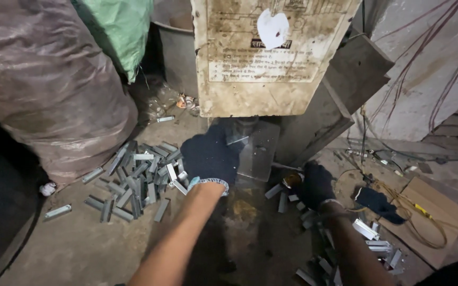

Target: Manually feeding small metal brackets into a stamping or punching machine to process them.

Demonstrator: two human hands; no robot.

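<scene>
Now the gloved left hand (209,157) reaches under the press (271,58), fingers curled, grip unclear; metal strips (133,177) heaped just left of them. Right hand (316,184) clenches strips beside the plate (255,151).

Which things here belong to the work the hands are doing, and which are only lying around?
In use:
left hand at the press plate
right hand by metal pieces
pile of metal pieces

Lying about:
large sack
dark cloth
cardboard
wires

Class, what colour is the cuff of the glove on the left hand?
Light blue cuff on the dark glove, head view.
</scene>
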